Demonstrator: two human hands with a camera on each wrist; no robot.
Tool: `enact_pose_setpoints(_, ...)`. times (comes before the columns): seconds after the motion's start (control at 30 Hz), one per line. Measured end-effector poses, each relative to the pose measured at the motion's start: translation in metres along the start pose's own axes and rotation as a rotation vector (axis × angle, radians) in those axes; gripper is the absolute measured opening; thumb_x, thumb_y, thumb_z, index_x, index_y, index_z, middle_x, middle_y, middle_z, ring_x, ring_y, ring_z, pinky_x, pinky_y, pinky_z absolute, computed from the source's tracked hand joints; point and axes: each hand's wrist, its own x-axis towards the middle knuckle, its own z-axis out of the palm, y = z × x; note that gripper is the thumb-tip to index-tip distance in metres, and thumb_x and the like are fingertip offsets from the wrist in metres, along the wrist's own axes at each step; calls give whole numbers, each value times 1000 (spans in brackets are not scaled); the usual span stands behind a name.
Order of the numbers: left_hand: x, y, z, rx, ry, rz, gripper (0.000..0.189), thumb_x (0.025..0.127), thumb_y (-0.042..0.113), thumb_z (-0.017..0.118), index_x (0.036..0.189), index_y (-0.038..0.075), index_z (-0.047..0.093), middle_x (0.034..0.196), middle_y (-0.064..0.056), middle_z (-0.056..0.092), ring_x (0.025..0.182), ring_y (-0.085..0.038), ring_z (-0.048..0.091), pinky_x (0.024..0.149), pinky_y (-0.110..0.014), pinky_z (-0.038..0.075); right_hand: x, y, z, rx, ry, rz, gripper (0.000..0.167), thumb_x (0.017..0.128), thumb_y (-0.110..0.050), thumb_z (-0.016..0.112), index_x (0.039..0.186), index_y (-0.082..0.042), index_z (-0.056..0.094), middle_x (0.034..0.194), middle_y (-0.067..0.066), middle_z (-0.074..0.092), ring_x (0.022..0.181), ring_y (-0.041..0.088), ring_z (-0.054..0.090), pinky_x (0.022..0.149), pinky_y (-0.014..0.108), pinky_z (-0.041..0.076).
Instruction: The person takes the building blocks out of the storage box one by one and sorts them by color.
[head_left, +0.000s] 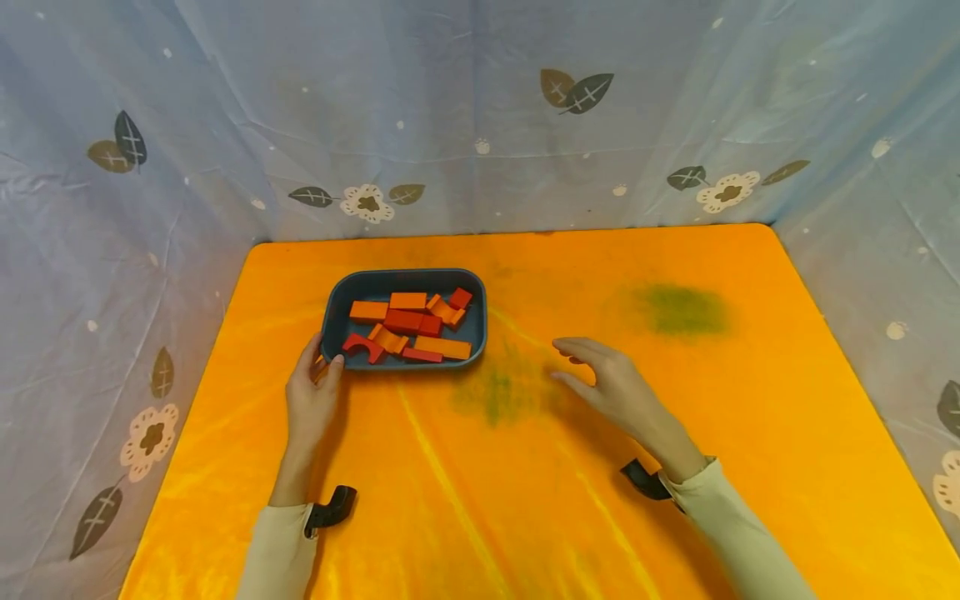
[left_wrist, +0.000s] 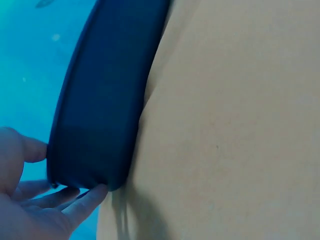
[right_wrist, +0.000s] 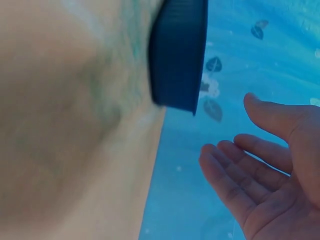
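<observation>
A dark blue rectangular tray [head_left: 405, 364] stands on the table, holding several orange and red toy blocks. Among them are an orange block [head_left: 369, 312], a red arched block [head_left: 363, 347] and a red block [head_left: 403, 322]. At the tray's near left corner my left hand [head_left: 311, 400] holds it, thumb at the front rim and fingers along the left end. The left wrist view shows those fingertips against the tray's wall [left_wrist: 102, 100]. To the right of the tray, my right hand [head_left: 615, 387] hovers above the table with nothing in it, fingers spread from the thumb.
An orange-yellow cover with greenish smudges [head_left: 682, 309] lies over the table [head_left: 750, 400]. Patterned blue-grey curtains [head_left: 480, 125] hang behind it and along both sides. A black strap-like mount [head_left: 333, 508] sits at each wrist.
</observation>
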Motion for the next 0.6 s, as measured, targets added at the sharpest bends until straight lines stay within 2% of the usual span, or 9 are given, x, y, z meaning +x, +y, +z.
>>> enact_pose_setpoints(0.17, 2, -1, 0, -17, 8, -1, 56, 100, 22, 58, 152, 12, 38, 149, -12, 44, 130, -30, 50, 102, -31, 47, 17, -10, 11, 37, -8, 12, 44, 87, -14, 75, 127, -1, 63, 124, 15, 64, 99, 32, 67, 84, 42, 58)
enact_pose_setpoints(0.4, 2, 0, 1, -60, 7, 14, 56, 99, 19, 59, 151, 10, 39, 149, -14, 44, 129, -33, 50, 89, -8, 47, 50, -28, 30, 130, -32, 40, 41, 89, -18, 74, 125, -1, 65, 123, 13, 65, 101, 28, 67, 84, 36, 58)
enact_pose_setpoints(0.5, 2, 0, 2, -75, 11, 6, 57, 99, 18, 59, 151, 9, 39, 149, -15, 43, 129, -34, 49, 87, -5, 46, 65, -35, 41, 136, -29, 49, 40, 90, -19, 73, 124, -2, 66, 122, 13, 65, 98, 27, 67, 83, 35, 58)
enact_pose_setpoints(0.6, 2, -1, 2, -78, 14, -5, 57, 99, 18, 60, 151, 10, 39, 150, -14, 43, 130, -33, 49, 89, -8, 47, 78, -44, 51, 81, -6, 16, 39, 90, -19, 73, 124, -1, 66, 121, 13, 66, 97, 26, 68, 83, 35, 59)
